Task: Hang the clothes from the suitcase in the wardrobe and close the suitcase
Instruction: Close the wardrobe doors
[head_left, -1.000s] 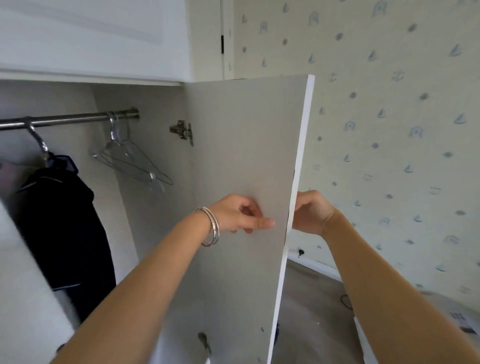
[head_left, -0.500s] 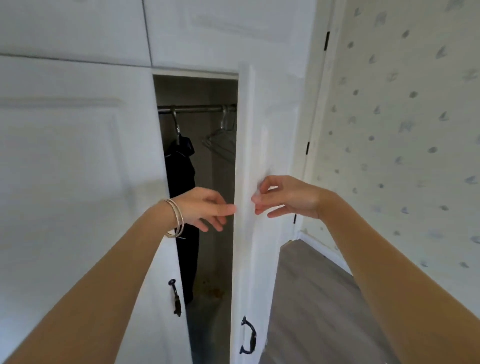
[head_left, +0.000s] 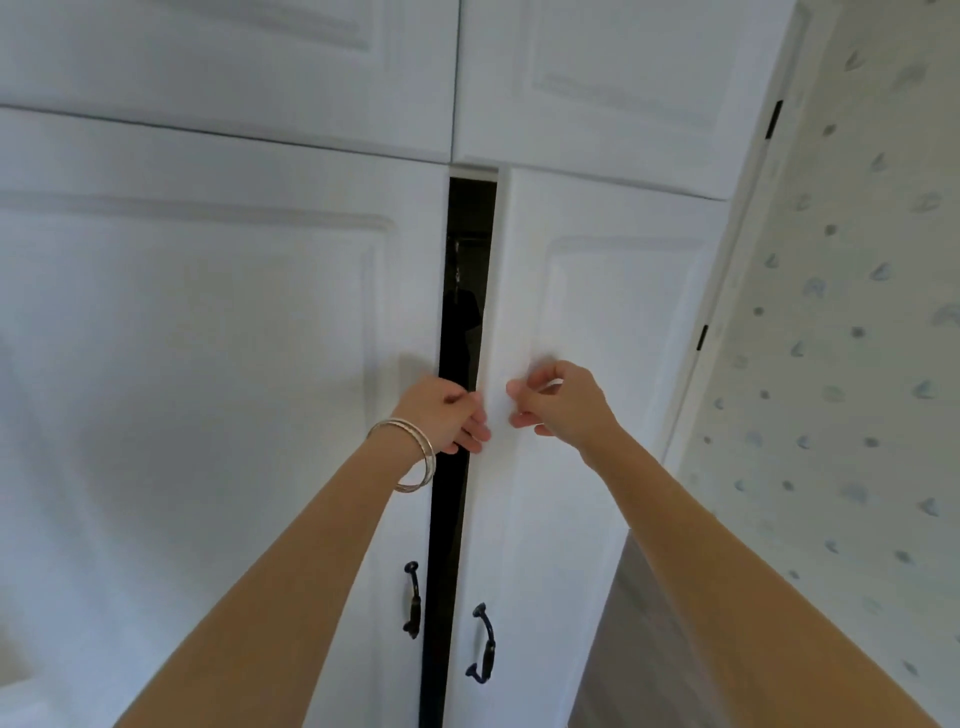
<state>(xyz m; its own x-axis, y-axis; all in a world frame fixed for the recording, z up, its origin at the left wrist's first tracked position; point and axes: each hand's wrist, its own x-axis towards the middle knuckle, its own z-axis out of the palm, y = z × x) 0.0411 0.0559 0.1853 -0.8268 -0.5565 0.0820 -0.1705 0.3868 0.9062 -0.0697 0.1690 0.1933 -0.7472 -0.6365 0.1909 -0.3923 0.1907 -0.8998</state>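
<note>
The white wardrobe fills the view, its right door (head_left: 597, 332) nearly shut and its left door (head_left: 208, 364) shut. Only a narrow dark gap (head_left: 457, 364) stays between them, where a dark hung garment (head_left: 462, 312) and a bit of the rail show faintly. My left hand (head_left: 447, 415), bangles on the wrist, rests at the gap with fingertips on the right door's edge. My right hand (head_left: 561, 402) presses its fingertips on the right door's face. Neither hand holds anything. The suitcase is out of view.
Two dark handles (head_left: 413, 600) (head_left: 483, 644) sit low on the doors. Upper cabinet doors (head_left: 597, 78) run above. A wallpapered wall (head_left: 857, 364) with small blue motifs stands to the right, with grey floor (head_left: 623, 649) at its foot.
The right door has swung from wide open to almost shut. The left door has come into view shut. Both hands followed the door's edge inward, and the hangers and rail are now mostly hidden.
</note>
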